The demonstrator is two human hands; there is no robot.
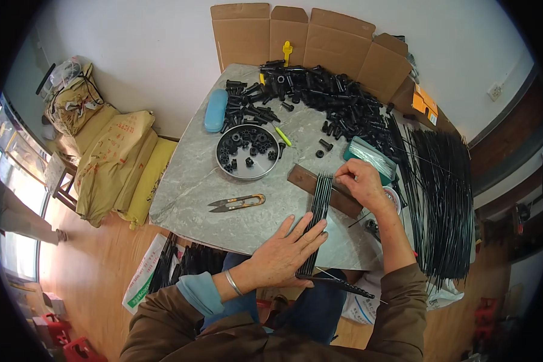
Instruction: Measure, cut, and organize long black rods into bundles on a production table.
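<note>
A row of thin dark rods (321, 202) with pale tips lies side by side across a brown block (303, 178) at the table's near side. My left hand (283, 254) rests over the rods, fingers stretched out and apart. My right hand (363, 183) is beside their far tips, thumb and fingers pinched together; whatever is between them is too small to make out. Below my left hand, a dark strip-like piece (350, 287) sticks out past the table edge. A teal box with a clear top (373, 158) stands just beyond my right hand.
A round metal tin (247, 174) of black nuts, scissors (238, 203), a blue case (216, 111) and a green pen-like tool (283, 136) lie on the grey table (187, 193). Black bolts (320, 90) heap before cardboard (338, 39). Long dark rods (443, 199) fill the right.
</note>
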